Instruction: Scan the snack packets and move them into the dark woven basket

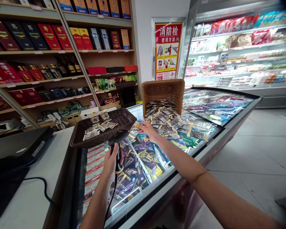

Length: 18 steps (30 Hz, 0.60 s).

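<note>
Stocked shelves (pixel 113 43) are standing beyond the fingers, and a freezer (pixel 228 133) is lying beneath them. The left hand (pixel 110 161) is curling its fingers round the grip of a barcode scanner (pixel 118 138), probably for steady aim. The right hand (pixel 147 129) is pinching a packet (pixel 134 128) just past the scanner, apparently leaving it uncovered. Right of those fingertips, a tan basket (pixel 163 84) is lying tipped, seemingly offering loose packets (pixel 168 122); leftward, a dark basket (pixel 120 117) is holding more.
</note>
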Each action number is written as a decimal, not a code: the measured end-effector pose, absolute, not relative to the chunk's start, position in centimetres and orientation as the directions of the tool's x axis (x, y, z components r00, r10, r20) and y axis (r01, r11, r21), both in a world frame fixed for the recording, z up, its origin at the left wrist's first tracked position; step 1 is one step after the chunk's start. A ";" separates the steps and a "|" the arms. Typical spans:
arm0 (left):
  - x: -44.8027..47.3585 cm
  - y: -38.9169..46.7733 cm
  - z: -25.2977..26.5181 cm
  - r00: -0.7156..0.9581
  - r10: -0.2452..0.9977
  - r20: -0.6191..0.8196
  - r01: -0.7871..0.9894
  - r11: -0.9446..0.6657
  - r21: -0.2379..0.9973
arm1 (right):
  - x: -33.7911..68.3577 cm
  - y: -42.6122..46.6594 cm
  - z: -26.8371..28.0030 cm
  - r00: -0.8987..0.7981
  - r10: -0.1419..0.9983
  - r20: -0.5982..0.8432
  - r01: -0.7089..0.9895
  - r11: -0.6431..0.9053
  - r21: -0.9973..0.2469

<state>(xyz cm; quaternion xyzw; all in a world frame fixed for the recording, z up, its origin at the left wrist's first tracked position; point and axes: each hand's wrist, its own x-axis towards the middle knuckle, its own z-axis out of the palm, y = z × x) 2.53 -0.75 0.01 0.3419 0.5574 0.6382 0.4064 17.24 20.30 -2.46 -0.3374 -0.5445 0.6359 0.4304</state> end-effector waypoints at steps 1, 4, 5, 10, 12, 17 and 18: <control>2.5 -0.7 0.0 -0.432 0.901 -0.018 -0.135 -0.045 0.990 | 17.3 20.6 -2.5 -0.418 0.908 0.035 -0.192 -0.050 -0.980; 2.4 -0.7 0.0 -0.431 0.902 -0.005 -0.120 -0.052 0.991 | 17.5 21.2 -2.8 -0.425 0.903 0.062 -0.199 -0.026 -0.980; 2.4 -0.7 0.0 -0.429 0.903 0.000 -0.117 -0.056 0.992 | 17.6 21.3 -2.8 -0.425 0.901 0.083 -0.201 -0.005 -0.980; 2.2 -0.6 0.0 -0.437 0.899 -0.012 -0.121 -0.046 0.992 | 18.2 21.3 -2.2 -0.433 0.888 0.156 -0.266 0.039 -0.963; 2.2 -0.6 0.0 -0.435 0.900 -0.011 -0.114 -0.043 0.993 | 18.3 21.1 -1.8 -0.436 0.886 0.155 -0.276 0.033 -0.961; 2.4 -0.6 -0.1 -0.406 0.914 0.024 -0.063 -0.054 0.997 | 18.3 21.0 -1.7 -0.472 0.870 0.140 -0.229 0.032 -0.973; 2.4 -0.6 -0.1 -0.403 0.915 0.029 -0.059 -0.057 0.997 | 18.2 20.9 -1.7 -0.478 0.867 0.137 -0.230 0.027 -0.973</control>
